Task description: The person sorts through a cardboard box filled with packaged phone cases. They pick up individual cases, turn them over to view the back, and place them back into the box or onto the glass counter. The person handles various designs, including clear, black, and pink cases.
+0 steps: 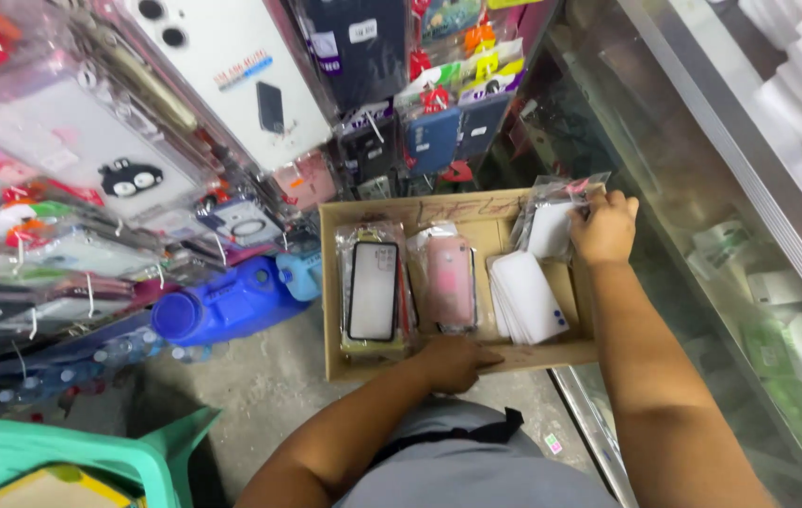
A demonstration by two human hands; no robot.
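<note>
- Right hand [603, 229] at the far right corner of the box [401, 213], fingers closed on a packet [552, 226]: a white phone case in a clear sleeve, tilted up out of the box.
- Packet directly left of the right hand, touching it; long axis roughly near to far, leaning a little to the right at its top.
- Right hand plainly the nearer one to the packet; left hand well apart from it, across the box.
- Left hand [453, 362] laid on the near rim of the box, fingers curled over the cardboard edge, gripping it and nothing else.
- Inside the box, left to right: a black-framed case [373, 290], a pink case [449, 282], a white stack [528, 296], each lying long axis near to far.
- White stack just near of the held packet, close beside it.
- Left of the box, a blue jug [222, 306] on the floor; beyond it, hanging rows of packaged cases [90, 188].
- Right of the box, a glass cabinet [730, 235].
</note>
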